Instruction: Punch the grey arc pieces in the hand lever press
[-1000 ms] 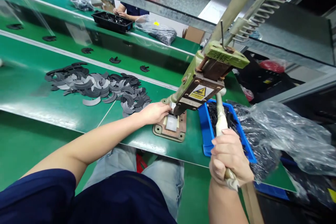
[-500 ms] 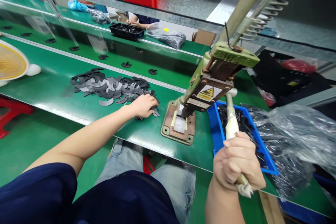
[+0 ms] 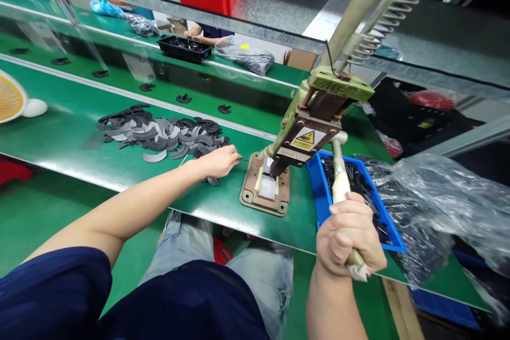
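My left hand (image 3: 222, 161) is closed in a pinch beside the right end of a pile of curved grey and black plastic pieces (image 3: 159, 133). A thin dark tip sticks out past its fingertips toward the press; the rest of that small piece is hidden. My right hand (image 3: 350, 235) is wrapped round the cloth-taped lever handle (image 3: 341, 183) of a green hand press (image 3: 305, 122). Under the press head, a pale block (image 3: 267, 187) sits on the worn base plate (image 3: 247, 191), short of which my left hand hovers.
A blue bin (image 3: 319, 191) of black parts stands right of the press, with clear plastic bags (image 3: 450, 196) beyond it. Behind the pile, dark parts (image 3: 183, 99) lie spaced along a green belt. Across it, a co-worker's hands (image 3: 195, 33) are near a black tray (image 3: 185, 52).
My left hand has lifted off the pile's edge and moved slightly toward the press, a thin dark tip now showing at its fingers. My right hand keeps its hold; the view has shifted a little.
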Motion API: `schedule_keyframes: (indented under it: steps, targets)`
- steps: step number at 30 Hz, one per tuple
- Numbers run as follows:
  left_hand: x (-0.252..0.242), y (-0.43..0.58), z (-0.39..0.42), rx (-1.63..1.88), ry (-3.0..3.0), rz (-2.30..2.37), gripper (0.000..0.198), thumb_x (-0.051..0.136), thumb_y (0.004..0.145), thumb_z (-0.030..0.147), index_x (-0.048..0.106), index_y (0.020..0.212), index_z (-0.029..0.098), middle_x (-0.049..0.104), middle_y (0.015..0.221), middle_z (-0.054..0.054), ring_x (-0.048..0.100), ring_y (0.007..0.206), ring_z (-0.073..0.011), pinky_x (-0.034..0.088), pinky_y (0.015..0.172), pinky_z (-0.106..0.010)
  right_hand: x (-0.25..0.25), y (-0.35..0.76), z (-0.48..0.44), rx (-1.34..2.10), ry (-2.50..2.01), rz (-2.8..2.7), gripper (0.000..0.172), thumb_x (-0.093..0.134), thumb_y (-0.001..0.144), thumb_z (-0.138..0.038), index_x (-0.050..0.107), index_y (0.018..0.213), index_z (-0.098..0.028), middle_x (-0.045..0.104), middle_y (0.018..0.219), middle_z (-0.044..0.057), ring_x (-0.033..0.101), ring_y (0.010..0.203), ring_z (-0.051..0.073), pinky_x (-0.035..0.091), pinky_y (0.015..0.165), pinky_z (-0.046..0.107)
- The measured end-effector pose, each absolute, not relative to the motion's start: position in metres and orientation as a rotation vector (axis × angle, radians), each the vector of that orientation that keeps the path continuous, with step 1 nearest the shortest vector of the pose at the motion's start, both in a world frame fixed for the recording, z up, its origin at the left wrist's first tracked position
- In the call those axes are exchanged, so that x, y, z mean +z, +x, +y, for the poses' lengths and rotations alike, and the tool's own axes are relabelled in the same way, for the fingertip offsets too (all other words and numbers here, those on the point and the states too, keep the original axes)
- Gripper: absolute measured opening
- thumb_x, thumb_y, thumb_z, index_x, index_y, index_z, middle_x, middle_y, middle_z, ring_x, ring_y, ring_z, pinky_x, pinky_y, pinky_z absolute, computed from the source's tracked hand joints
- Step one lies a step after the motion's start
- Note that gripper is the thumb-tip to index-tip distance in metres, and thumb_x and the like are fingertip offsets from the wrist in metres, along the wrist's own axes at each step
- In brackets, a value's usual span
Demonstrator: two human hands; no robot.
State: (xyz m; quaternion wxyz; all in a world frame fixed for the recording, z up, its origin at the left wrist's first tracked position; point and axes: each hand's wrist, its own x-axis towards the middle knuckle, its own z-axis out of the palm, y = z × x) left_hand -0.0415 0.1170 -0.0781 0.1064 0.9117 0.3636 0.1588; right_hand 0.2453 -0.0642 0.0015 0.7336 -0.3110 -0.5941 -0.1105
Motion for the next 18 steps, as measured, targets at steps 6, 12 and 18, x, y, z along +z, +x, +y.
schedule_keyframes:
  steps: [6, 12, 18]
  targets:
    - [-0.074, -0.002, 0.099, 0.600, 1.657, 0.994, 0.024, 0.069, 0.097, 0.034, 0.051, 0.090, 0.021, 0.070, 0.070, 0.001, 0.070, 0.060, -0.0150, 0.056, 0.059, -0.025, 0.003, 0.243, -0.064, -0.258, -0.674, -1.305, 0.037, 0.064, 0.087, -0.037, 0.048, 0.056, -0.025, 0.050, 0.052, -0.004, 0.058, 0.061, 0.019, 0.055, 0.087, 0.060]
    - [-0.073, 0.039, 0.099, 0.460, 1.419, 0.925, 0.037, 0.068, 0.099, 0.044, 0.047, 0.081, 0.019, 0.067, 0.055, -0.001, 0.064, 0.045, -0.0116, 0.051, 0.047, -0.020, 0.001, 0.246, -0.067, -0.234, -0.721, -1.338, 0.040, 0.063, 0.090, -0.041, 0.049, 0.057, -0.025, 0.054, 0.054, -0.004, 0.062, 0.065, 0.018, 0.056, 0.093, 0.057]
    - [-0.066, 0.052, 0.105, 0.352, 1.443, 0.955, 0.040, 0.080, 0.089, 0.046, 0.051, 0.081, 0.020, 0.063, 0.050, 0.003, 0.058, 0.039, -0.0104, 0.045, 0.041, -0.018, 0.000, 0.248, -0.071, -0.231, -0.746, -1.358, 0.044, 0.062, 0.094, -0.049, 0.051, 0.057, -0.026, 0.055, 0.055, -0.004, 0.067, 0.071, 0.019, 0.058, 0.096, 0.057]
